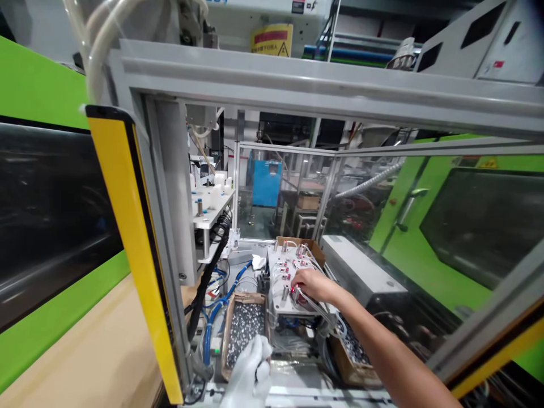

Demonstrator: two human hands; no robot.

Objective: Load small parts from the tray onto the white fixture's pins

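My left hand point(250, 371), in a white glove, is at the bottom centre with its fingers curled in. It is in front of a cardboard box point(226, 334) of small black and silver parts point(246, 326); whatever it holds is hidden. My right hand point(312, 285) is bare and reaches onto a white fixture plate point(283, 309). Its fingers are pinched together at the plate's near part, beside a small red light and a metal cylinder point(285, 293). What lies between those fingertips is too small to make out. More cylinders and thin tubes stand on the plate.
A second box point(352, 365) of small parts sits under my right forearm. Blue hoses point(219, 314) run left of the first box. A grey frame bar point(297, 73) crosses above, and a yellow strip point(131, 249) edges the left post. A grey housing point(361, 266) stands right of the plate.
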